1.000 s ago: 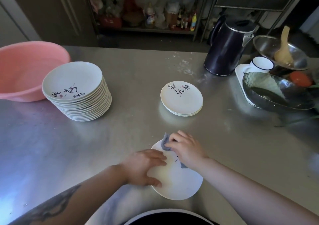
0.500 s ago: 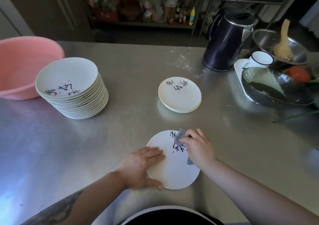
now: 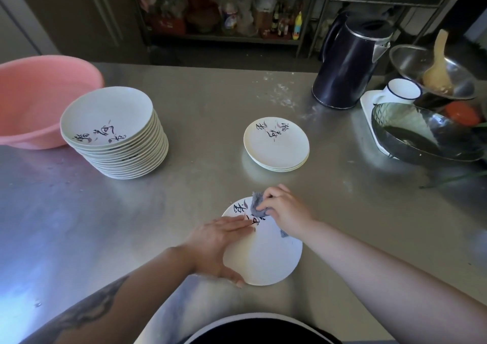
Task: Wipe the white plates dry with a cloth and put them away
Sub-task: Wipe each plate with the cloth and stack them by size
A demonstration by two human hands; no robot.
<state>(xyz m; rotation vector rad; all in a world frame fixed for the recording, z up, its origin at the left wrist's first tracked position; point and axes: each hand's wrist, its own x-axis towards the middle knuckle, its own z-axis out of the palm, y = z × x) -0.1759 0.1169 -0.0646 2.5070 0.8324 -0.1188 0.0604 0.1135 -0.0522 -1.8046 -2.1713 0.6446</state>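
Observation:
A white plate (image 3: pixel 266 259) with black brush lettering lies flat on the steel table (image 3: pixel 205 185) near its front edge. My left hand (image 3: pixel 214 243) rests flat on the plate's left side, fingers straight, thumb at the near rim. My right hand (image 3: pixel 283 209) grips a small grey-blue cloth (image 3: pixel 257 204) and presses it on the plate's far part, over the lettering. A tall stack of white plates (image 3: pixel 116 135) stands at the left. A short stack of white plates (image 3: pixel 276 144) sits in the middle of the table.
A pink basin (image 3: pixel 37 98) stands at the far left behind the tall stack. At the right are a dark kettle (image 3: pixel 347 64), a white cup (image 3: pixel 402 90), a metal bowl with a wooden spoon (image 3: pixel 432 72) and a steel pan (image 3: pixel 424 135).
My right hand has slid the cloth back and forth over the plate's far part, uncovering more of the lettering. My left hand has stayed on the plate's left side.

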